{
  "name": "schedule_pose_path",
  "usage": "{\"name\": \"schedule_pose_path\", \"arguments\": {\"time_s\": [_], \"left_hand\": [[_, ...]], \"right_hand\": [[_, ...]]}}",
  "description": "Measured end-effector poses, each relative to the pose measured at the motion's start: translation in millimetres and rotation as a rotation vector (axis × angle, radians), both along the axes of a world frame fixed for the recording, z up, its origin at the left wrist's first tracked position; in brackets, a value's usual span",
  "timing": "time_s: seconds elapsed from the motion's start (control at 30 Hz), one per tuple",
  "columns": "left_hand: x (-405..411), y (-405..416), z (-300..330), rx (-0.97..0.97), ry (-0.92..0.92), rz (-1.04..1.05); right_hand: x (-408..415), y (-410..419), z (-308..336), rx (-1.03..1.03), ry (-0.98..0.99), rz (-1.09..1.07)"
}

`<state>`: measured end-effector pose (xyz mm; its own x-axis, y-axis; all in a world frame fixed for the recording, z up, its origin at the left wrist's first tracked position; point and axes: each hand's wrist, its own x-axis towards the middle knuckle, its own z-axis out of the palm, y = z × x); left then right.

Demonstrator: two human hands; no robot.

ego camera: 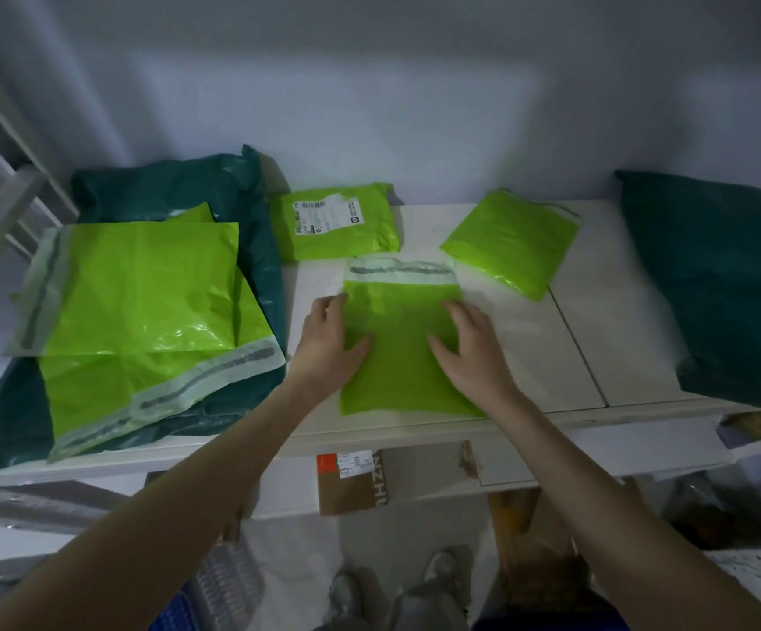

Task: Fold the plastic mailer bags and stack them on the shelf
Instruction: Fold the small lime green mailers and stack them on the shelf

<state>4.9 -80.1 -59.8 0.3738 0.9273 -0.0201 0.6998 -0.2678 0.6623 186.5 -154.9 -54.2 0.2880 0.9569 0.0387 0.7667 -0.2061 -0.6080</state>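
A lime-green mailer bag (399, 339) lies flat on the white shelf (574, 339), its adhesive flap at the far end. My left hand (330, 339) rests on its left edge and my right hand (471, 350) presses on its right half, fingers spread. A folded green mailer with a shipping label (335, 225) sits behind it. Another folded green mailer (512, 241) lies to the back right. At the left, two larger unfolded green mailers (141, 307) overlap on a dark green bag (173, 189).
A second dark green bag (729, 284) fills the shelf's right end. The wall stands close behind. Below the shelf's front edge is a cardboard box (353, 482) on a lower level. White rack bars (0, 207) rise at the far left.
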Motion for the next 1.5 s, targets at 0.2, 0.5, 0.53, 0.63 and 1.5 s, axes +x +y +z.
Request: {"name": "schedule_pose_path", "arguments": {"time_s": [0.2,0.5,0.53,0.63,1.5], "left_hand": [[8.2,21.6,10.9,-0.357,-0.26,0.23],[9.6,28.4,17.8,-0.632,-0.626,0.311],[8.9,29.4,18.2,-0.648,-0.664,0.32],[6.9,32.8,22.2,-0.67,-0.716,0.285],[-7.2,56.6,43.8,-0.353,-0.624,0.056]], "right_hand": [[12.5,17.7,1.9,-0.114,0.257,-0.22],[17.3,32.9,13.7,-0.065,0.612,-0.388],[16.9,34.9,14.7,-0.047,0.647,-0.407],[17.3,39.3,17.8,0.022,0.697,-0.426],[31.2,48.6,21.9,0.036,0.759,-0.372]]}}
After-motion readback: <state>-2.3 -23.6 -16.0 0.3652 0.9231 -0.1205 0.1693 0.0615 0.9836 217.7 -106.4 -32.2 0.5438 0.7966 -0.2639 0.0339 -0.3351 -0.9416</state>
